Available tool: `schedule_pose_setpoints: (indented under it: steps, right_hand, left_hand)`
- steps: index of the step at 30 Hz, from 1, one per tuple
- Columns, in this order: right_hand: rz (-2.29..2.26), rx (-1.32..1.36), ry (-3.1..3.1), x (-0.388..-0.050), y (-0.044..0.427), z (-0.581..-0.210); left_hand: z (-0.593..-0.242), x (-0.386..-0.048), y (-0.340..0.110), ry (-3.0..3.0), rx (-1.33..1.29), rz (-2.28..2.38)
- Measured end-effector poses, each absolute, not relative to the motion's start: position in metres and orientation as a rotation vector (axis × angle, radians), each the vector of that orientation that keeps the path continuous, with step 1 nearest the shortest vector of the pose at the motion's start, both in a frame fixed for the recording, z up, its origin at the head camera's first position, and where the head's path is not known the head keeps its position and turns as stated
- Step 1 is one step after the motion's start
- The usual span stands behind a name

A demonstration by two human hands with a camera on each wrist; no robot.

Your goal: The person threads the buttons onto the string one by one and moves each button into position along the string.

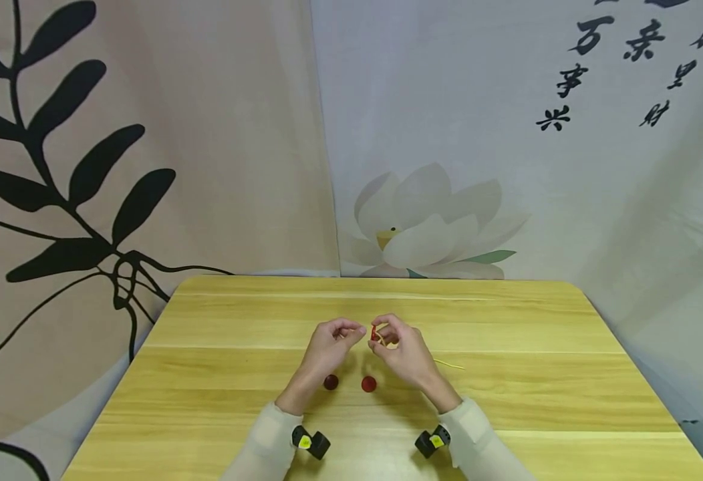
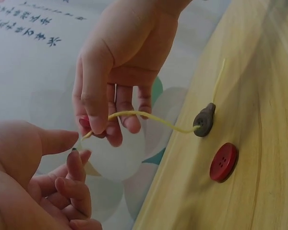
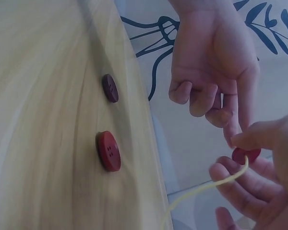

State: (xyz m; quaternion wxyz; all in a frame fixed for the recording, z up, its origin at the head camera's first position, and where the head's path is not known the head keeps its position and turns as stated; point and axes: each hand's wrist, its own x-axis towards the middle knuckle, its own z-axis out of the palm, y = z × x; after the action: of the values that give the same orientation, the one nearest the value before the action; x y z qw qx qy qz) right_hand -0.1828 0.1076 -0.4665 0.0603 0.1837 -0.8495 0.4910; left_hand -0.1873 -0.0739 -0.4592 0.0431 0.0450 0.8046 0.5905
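My right hand (image 1: 404,351) pinches a small red button (image 3: 246,155) between thumb and fingers, with a yellow string (image 3: 201,188) running from it. Facing it, my left hand (image 1: 332,346) has its thumb and index finger at the string's end, close to the button; the tips partly hide that end. In the left wrist view the string (image 2: 156,118) leads down to a brown button (image 2: 203,122) on the table, its tail lying beyond. A red button (image 1: 369,384) and a dark button (image 1: 331,382) lie below my hands.
The wooden table (image 1: 207,374) spreads around both hands. Behind its far edge hangs a pale cloth (image 1: 255,167) printed with dark leaves, a lotus and characters. Each wrist wears a small black camera.
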Motion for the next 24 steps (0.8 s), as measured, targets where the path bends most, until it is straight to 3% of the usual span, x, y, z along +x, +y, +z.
schedule_pose_setpoints:
  steps: [24]
  right_hand:
    - [1.475, 0.638, -2.585, -0.1820, 0.1062, -0.4660]
  left_hand:
    - [-0.4594, -0.1858, -0.0714, 2.466, 0.178, 1.813]
